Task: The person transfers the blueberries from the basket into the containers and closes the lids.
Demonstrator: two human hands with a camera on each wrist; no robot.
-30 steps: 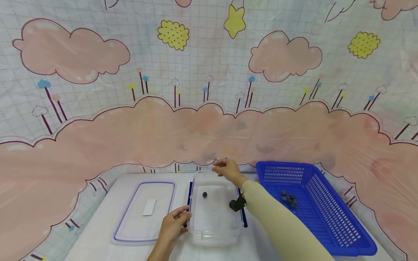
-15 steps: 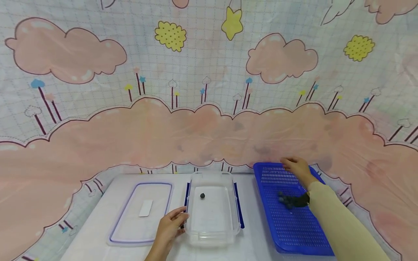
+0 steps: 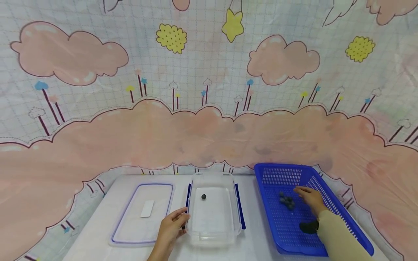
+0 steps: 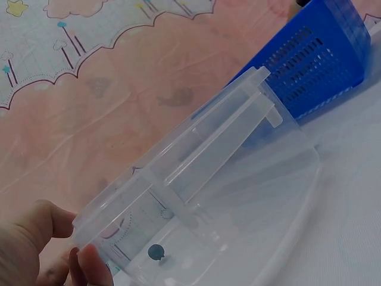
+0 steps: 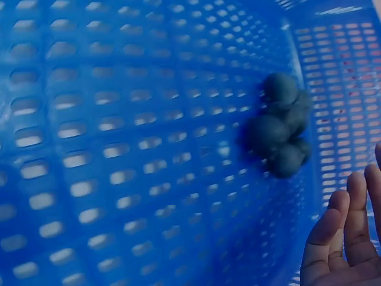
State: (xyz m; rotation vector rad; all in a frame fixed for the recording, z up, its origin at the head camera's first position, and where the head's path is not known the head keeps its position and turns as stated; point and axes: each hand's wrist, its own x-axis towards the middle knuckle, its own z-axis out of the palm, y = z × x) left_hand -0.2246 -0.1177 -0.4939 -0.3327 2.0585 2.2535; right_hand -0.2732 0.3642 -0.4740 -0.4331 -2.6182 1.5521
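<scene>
Left hand point(image 3: 169, 229) gripped the near-left wall of the clear container point(image 3: 213, 232) at lower centre, probably steadying it; one dark ball point(image 3: 204, 197) lay inside. Right hand point(image 3: 310, 198), fingers straight and holding nothing, hovered in the blue basket point(image 3: 346, 224) at lower right, just beside the ball cluster point(image 3: 286, 201). Lid point(image 3: 130, 232) lay flat at lower left; no writing readable on its white label point(image 3: 147, 208).

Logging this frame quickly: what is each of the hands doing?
Left hand: grips the clear container wall.
Right hand: open, holding nothing, beside the dark balls.
</scene>
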